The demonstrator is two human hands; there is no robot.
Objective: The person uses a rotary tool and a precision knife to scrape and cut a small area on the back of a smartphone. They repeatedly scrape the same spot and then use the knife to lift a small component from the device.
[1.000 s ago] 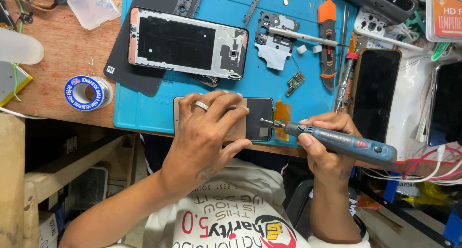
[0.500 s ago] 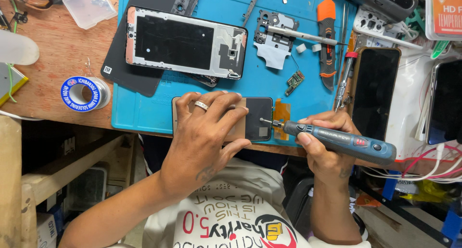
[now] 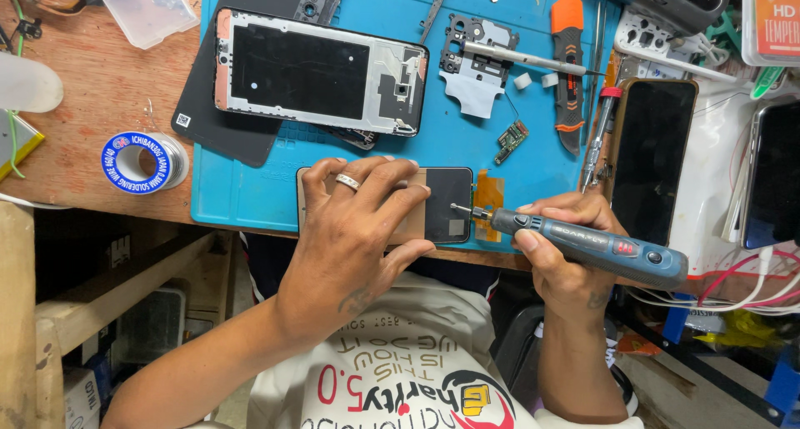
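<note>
While my left hand (image 3: 350, 237) is pressing flat on the panel (image 3: 437, 204) at the mat's (image 3: 250, 204) six o'clock edge so it cannot slide, my right hand (image 3: 567, 246) is clamping the driver (image 3: 583, 244), its tip touching the panel's three o'clock side.

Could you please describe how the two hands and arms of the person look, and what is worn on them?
Both forearms are bare, with no sleeves and no gloves. The left hand wears a silver-coloured ring on one finger and has a small dark tattoo near the wrist. The right hand shows no ring; a small dark mark, perhaps a tattoo, sits near its wrist too.
</note>
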